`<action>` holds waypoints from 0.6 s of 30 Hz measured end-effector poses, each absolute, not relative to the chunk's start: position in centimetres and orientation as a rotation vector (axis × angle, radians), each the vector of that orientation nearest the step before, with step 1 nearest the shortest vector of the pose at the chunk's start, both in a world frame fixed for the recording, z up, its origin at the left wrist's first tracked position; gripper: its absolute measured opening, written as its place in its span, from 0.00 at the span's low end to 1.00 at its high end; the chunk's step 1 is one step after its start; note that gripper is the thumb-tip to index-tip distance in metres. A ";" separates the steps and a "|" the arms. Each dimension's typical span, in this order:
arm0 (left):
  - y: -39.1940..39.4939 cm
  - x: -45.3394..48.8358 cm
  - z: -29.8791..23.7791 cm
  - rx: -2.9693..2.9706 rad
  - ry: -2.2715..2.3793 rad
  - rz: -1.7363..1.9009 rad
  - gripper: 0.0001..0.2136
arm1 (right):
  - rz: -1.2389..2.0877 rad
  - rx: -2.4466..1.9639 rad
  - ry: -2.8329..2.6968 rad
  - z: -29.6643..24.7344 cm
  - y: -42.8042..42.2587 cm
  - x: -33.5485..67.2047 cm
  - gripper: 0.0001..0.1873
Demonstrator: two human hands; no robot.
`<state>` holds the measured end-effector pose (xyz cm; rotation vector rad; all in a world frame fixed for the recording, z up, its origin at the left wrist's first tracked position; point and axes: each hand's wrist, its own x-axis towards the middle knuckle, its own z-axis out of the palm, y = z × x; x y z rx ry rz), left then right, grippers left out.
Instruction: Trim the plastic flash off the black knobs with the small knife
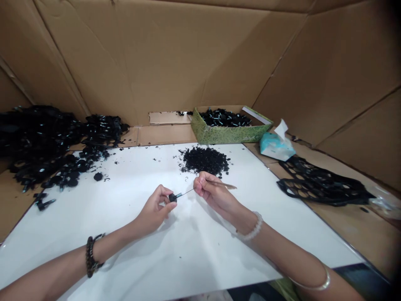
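Between the thumb and fingers of my left hand (157, 207) is a black knob-headed screw (173, 198), its metal shaft pointing right. My right hand (209, 191) grips a thin pick (221, 184) like a pen. The pick's fine needle reaches toward the end of the screw's shaft; whether it touches is too small to tell. Just beyond my right hand lies a heap of tiny black rings and scraps (205, 159) on the white board (150, 259).
A green patterned box (230, 134) holds many black screws at the back. More black parts (40, 133) pile up on the left. To the right are a tissue pack (275, 146) and a black mesh bag (326, 179). Cardboard walls (163, 54) enclose the board.
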<state>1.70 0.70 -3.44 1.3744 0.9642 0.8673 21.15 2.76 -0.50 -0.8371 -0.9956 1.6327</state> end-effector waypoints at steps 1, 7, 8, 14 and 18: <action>0.7 1.7 -3.4 1.379 0.962 0.870 0.11 | 1.621 -0.833 -0.992 -0.4 3.0 21.4 0.16; 0.9 1.5 -3.6 1.380 0.948 0.867 0.09 | 1.532 -0.880 -1.036 0.3 4.1 23.3 0.14; 0.9 1.5 -3.7 1.372 0.946 0.873 0.09 | 1.536 -0.891 -1.043 0.5 4.2 23.4 0.14; 1.1 1.5 -4.1 1.354 0.929 0.901 0.09 | 1.533 -0.893 -1.036 1.2 4.2 23.9 0.14; 1.0 1.5 -3.9 1.376 0.936 0.889 0.09 | 1.491 -0.897 -1.020 1.6 4.7 24.8 0.13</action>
